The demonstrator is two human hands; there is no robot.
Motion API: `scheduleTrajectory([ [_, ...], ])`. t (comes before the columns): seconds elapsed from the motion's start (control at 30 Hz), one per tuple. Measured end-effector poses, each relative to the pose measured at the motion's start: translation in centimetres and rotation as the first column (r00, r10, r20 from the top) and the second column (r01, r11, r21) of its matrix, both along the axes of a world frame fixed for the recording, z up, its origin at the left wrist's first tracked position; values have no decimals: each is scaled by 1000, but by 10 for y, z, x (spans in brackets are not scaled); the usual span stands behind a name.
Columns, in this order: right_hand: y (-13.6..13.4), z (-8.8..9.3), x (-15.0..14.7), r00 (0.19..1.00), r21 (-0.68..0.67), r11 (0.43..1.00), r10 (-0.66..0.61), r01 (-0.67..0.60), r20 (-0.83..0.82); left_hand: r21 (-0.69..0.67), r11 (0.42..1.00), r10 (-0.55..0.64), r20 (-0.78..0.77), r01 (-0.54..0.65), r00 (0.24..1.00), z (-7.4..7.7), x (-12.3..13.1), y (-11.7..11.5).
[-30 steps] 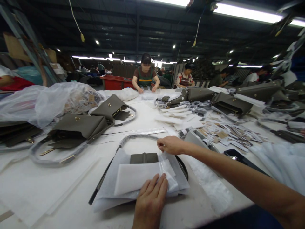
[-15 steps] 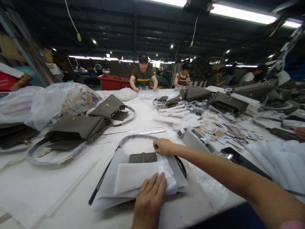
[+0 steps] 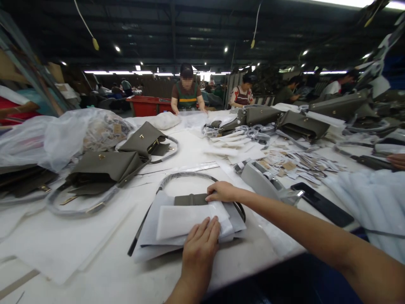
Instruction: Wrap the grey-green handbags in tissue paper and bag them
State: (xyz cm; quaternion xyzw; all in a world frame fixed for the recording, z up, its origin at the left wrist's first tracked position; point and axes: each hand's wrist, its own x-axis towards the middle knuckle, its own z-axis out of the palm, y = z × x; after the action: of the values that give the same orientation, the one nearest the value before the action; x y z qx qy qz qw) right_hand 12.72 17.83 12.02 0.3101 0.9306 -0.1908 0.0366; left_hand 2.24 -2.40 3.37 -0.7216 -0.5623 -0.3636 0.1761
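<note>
An olive-grey handbag [image 3: 182,200] lies on the table in front of me, largely covered by thin white wrapping sheets [image 3: 148,236]. Its wrapped handle [image 3: 186,174] arches away from me. Across the bag's front rests a white foam sheet [image 3: 180,219], with clear plastic at its right end. My left hand [image 3: 201,249] is open, its fingers lying flat on the foam's lower right part. At the bag's upper right, my right hand [image 3: 223,192] has its fingers bent down and closed against the flap's edge. What is between those fingertips is hidden.
More olive handbags [image 3: 101,169] lie at left and back right. Right of my bag are a grey tape dispenser [image 3: 262,179], a dark phone-like object [image 3: 322,204], scattered tags [image 3: 294,166] and foam rolls [image 3: 373,202]. A co-worker [image 3: 188,95] handles clear plastic across the table [image 3: 190,147].
My right hand has gone from a raised fist above the bag's corner to fingers lowered against the flap. My left hand still lies flat on the foam. The view has shifted slightly.
</note>
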Motion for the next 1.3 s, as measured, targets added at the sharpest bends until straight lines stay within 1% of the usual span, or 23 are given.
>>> scheduleTrajectory([
  [0.07,2,4,-2,999,-4,1000,-23,22,-39,-20,1000,-1,-16,1,1000,1,-2,0],
  [0.13,-7,13,3,995,18,999,-36,38,-98,-20,1000,-1,-27,0,1000,2,-3,-1],
  [0.2,-30,22,15,983,58,997,-48,59,-178,-43,999,-12,-49,10,999,6,-4,-2],
  [0.27,-63,22,32,964,114,993,-9,41,-266,-69,997,-23,-59,18,998,12,-3,-4],
  [0.3,-80,17,42,951,155,988,44,3,-306,-86,996,-31,-57,26,998,17,-3,-5],
  [0.37,-109,0,59,931,247,967,143,-60,-335,-140,989,-62,-40,56,997,27,-4,-8],
  [0.47,-134,-34,72,920,427,903,197,-36,-338,-241,959,-166,-55,148,985,45,-16,-14],
  [0.53,-137,-49,74,919,518,855,212,-10,-333,-264,950,-214,-165,166,963,57,-33,-19],
  [0.57,-136,-52,74,919,545,838,222,-10,-326,-268,953,-211,-245,143,946,63,-44,-22],
  [0.63,-129,-52,75,922,572,820,245,-31,-301,-280,959,-161,-407,45,899,73,-69,-28],
  [0.7,-118,-47,79,921,581,811,274,-67,-277,-311,950,-135,-508,-34,851,80,-93,-34],
  [0.77,-106,-41,85,916,582,808,299,-94,-268,-335,940,-142,-547,-60,825,80,-110,-36],
  [0.87,-98,-34,93,923,541,837,263,-74,-281,-302,952,-118,-528,-56,841,69,-121,-35],
  [0.93,-105,-31,95,922,480,877,194,-10,-335,-243,969,-75,-475,-49,877,56,-122,-32],
  [1.0,-124,-30,93,887,372,925,107,77,-449,-190,981,-44,-422,-41,905,45,-120,-30],
  [1.03,-135,-30,90,858,280,952,41,122,-512,-172,984,-38,-404,-35,914,41,-120,-30],
  [1.07,-147,-31,86,829,156,974,-50,163,-557,-162,986,-38,-392,-29,919,39,-119,-30],
  [1.1,-158,-33,80,803,3,980,-162,200,-574,-159,987,-40,-384,-23,922,37,-119,-31],
  [1.13,-166,-35,73,778,-168,959,-283,228,-561,-156,988,-42,-376,-19,926,37,-119,-31],
  [1.17,-173,-37,66,751,-337,910,-394,239,-530,-157,987,-43,-371,-17,928,37,-119,-32],
  [1.2,-177,-40,58,720,-488,842,-484,229,-497,-162,987,-44,-369,-18,928,39,-119,-32],
  [1.23,-180,-42,51,683,-610,768,-553,197,-477,-167,986,-43,-368,-21,929,40,-119,-33],
  [1.3,-183,-44,38,583,-764,637,-661,104,-472,-185,982,-41,-370,-31,928,43,-118,-34],
])
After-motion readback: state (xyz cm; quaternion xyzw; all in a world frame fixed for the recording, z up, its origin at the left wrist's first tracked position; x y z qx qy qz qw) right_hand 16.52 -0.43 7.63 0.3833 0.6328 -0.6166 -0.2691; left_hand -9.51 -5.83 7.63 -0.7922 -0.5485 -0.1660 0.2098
